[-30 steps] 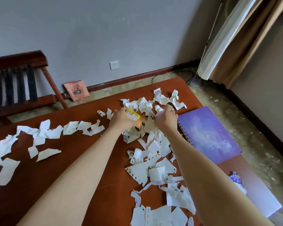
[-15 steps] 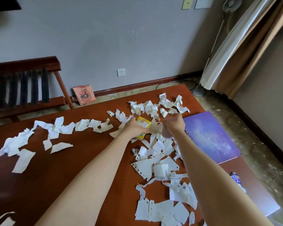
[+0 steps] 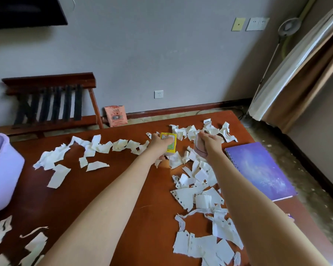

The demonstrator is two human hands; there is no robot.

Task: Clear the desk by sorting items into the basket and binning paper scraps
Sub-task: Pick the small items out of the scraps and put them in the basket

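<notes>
My left hand [image 3: 159,144] grips a small yellow box [image 3: 169,142] with a green and white label, lifted a little above the red-brown desk [image 3: 123,189]. To its right, my right hand [image 3: 208,144] is closed around a small pinkish rounded object [image 3: 198,145], which my fingers mostly hide. Torn white paper scraps [image 3: 198,191] lie scattered under and in front of both hands, and more paper scraps [image 3: 96,148] run off to the left. A lilac basket [image 3: 6,169] stands at the desk's left edge.
A purple spiral notebook [image 3: 258,169] lies at the right side of the desk. Behind the desk stand a wooden bench [image 3: 52,104] and an orange packet [image 3: 115,116] leaning on the wall. A curtain [image 3: 300,66] and a fan stand [image 3: 271,60] fill the right corner.
Both hands have risen off the scraps with the yellow box and the pinkish object in them. The view has tilted up and left, bringing the lilac basket into sight.
</notes>
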